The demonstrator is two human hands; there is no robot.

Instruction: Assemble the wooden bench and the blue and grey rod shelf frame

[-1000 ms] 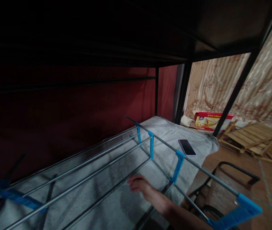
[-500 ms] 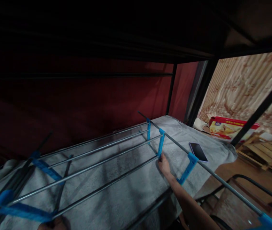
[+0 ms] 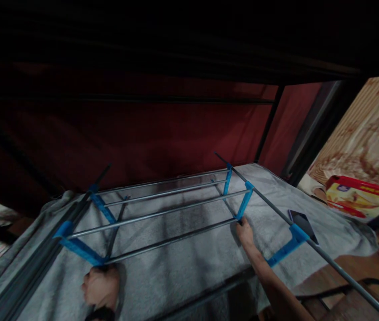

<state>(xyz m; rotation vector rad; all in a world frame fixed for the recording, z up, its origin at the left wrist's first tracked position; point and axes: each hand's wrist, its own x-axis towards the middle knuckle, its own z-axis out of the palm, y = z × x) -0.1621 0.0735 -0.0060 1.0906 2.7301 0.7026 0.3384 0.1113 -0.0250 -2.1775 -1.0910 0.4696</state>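
A rack frame of grey metal tubes [image 3: 172, 212] with blue plastic brackets lies across the grey blanket. My left hand [image 3: 101, 285], with a dark band at the wrist, is closed at the near lower corner of the left front bracket [image 3: 82, 252]. Its fingertips are partly hidden under that corner. At the other end, my right hand [image 3: 245, 234] grips the lower corner of the right front bracket [image 3: 244, 203]. A long side tube runs from there toward the lower right, through another blue bracket [image 3: 289, 244] beyond my right forearm.
Loose tubes [image 3: 38, 263] lie bundled on the blanket [image 3: 189, 272] at left. A phone or tablet [image 3: 304, 223] rests behind the long tube. A dark bed post [image 3: 329, 129] stands at right, near a red and yellow box [image 3: 363, 196]. Dark boards hang overhead.
My view has turned left, so the rack frame appears further right. My left hand now shows fully at the left bracket. Both hands stay at the same corners.
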